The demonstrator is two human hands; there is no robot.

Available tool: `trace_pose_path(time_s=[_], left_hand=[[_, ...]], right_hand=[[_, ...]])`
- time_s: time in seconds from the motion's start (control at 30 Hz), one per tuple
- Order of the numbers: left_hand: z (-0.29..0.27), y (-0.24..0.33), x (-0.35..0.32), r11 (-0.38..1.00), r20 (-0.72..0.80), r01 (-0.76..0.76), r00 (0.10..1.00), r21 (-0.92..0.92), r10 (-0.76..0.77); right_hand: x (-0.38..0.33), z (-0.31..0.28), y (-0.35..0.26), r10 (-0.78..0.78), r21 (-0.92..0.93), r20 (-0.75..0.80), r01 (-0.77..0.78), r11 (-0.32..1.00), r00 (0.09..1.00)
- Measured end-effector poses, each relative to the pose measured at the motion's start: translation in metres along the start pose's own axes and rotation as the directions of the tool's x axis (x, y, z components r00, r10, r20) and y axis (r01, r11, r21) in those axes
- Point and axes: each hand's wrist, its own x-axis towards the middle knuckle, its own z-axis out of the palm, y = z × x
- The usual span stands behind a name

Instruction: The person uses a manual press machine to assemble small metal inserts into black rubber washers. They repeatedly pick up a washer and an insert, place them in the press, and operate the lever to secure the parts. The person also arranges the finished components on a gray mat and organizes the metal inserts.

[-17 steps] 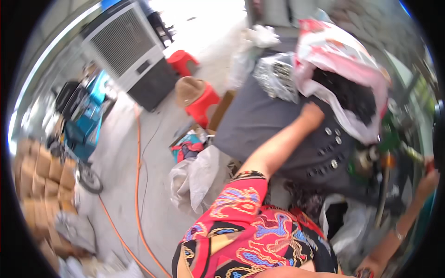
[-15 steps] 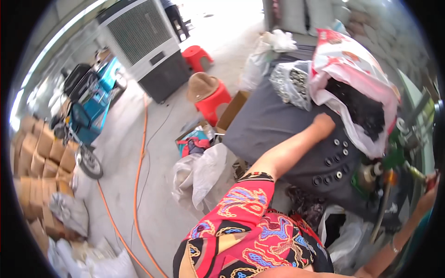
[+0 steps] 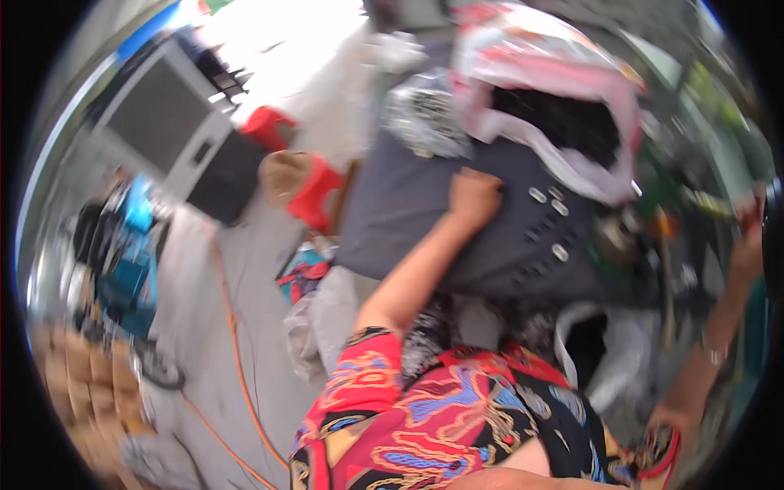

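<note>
My left hand [image 3: 476,198], blurred, rests on the dark grey tabletop [image 3: 400,204] with its fingers curled in; what they hold, if anything, is hidden. Just beyond it lie a clear plastic bag of small metal parts [image 3: 425,114] and a large white and red sack [image 3: 523,131], its mouth showing black pieces [image 3: 563,122]. To its right, several small pale rings [image 3: 559,207] and small black rings [image 3: 535,233] are set out. At the far right my right hand [image 3: 748,219] is closed round a red handle beside a green machine [image 3: 616,237].
Left of the table stand a red stool [image 3: 314,200] with a brown hat [image 3: 284,175], another red stool [image 3: 269,126] and a large air cooler [image 3: 167,122]. An orange hose [image 3: 233,327] crosses the floor. A white bag [image 3: 625,359] hangs open below the table's near edge.
The view has swung, shifting the whole scene left in the picture and blurring it. My left hand stays curled on the tabletop near the bags; my right stays at the red handle.
</note>
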Motion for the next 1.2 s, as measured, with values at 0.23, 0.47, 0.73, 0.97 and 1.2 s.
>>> trace_pose_path(time_s=[0.23, 0.47, 0.73, 0.97, 1.2], left_hand=[[0.005, 0.018, 0.000, 0.905, 0.031, 0.147, 0.989, -0.400, -0.147], [0.032, 0.046, 0.006, 0.911, 0.096, 0.103, 0.993, -0.400, -0.070], [0.038, 0.050, 0.007, 0.961, 0.057, -0.012, 0.998, -0.275, 0.029], [0.037, 0.047, 0.009, 0.968, 0.063, -0.033, 0.997, -0.249, 0.051], [0.020, 0.140, 0.027, 0.809, -0.008, -0.057, 0.998, -0.586, 0.064]], right_hand=[[-0.002, 0.020, -0.017, 0.252, 0.423, 0.025, -0.238, 0.874, 0.968], [-0.001, 0.044, -0.057, 0.239, 0.518, -0.165, -0.122, 0.847, 0.957], [-0.001, 0.043, -0.054, 0.244, 0.536, -0.163, -0.122, 0.835, 0.956], [-0.001, 0.047, -0.053, 0.263, 0.514, -0.172, -0.141, 0.846, 0.949], [0.001, 0.041, -0.049, 0.298, 0.513, -0.171, -0.173, 0.841, 0.939]])
